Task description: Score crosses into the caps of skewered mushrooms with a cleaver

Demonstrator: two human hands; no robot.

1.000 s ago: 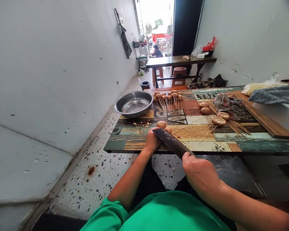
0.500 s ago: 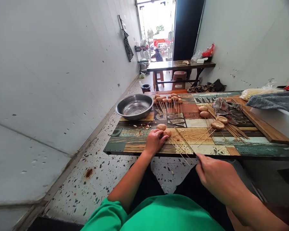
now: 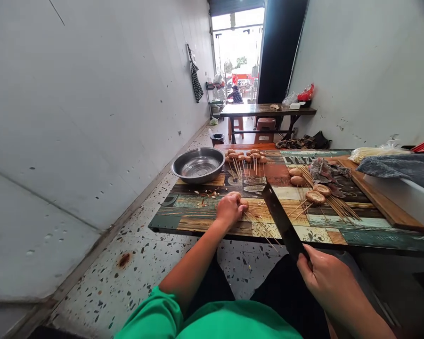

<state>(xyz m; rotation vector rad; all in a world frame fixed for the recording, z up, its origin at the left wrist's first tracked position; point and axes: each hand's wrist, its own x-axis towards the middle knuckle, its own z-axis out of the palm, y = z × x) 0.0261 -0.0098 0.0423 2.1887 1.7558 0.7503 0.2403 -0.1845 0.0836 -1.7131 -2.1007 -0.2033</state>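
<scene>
My left hand (image 3: pixel 229 210) is closed over skewered brown mushrooms (image 3: pixel 245 205) near the table's front edge, its fingers partly hiding them. Thin wooden skewers (image 3: pixel 265 228) run from them toward the edge. In my right hand (image 3: pixel 327 270) is the handle of a cleaver (image 3: pixel 282 219); its broad dark blade points up and forward over the table, apart from the mushrooms. To the right lie skewered mushroom caps (image 3: pixel 315 197) with hollow undersides showing, beside two smooth brown caps (image 3: pixel 297 180) and a bundle of loose skewers (image 3: pixel 341 202).
A steel basin (image 3: pixel 198 165) stands at the table's left, with small scraps (image 3: pixel 210 194) before it. Several skewered mushrooms (image 3: pixel 259 157) lie in groups behind. A crumpled cloth (image 3: pixel 323 172), a wooden board (image 3: pixel 378 197) and a white bin (image 3: pixel 410 193) under a grey towel (image 3: pixel 399 165) are on the right.
The cleaver has turned from edge-on so its broad face shows. The left hand stays at the mushrooms, covering more of them. The whole view has shifted down a little.
</scene>
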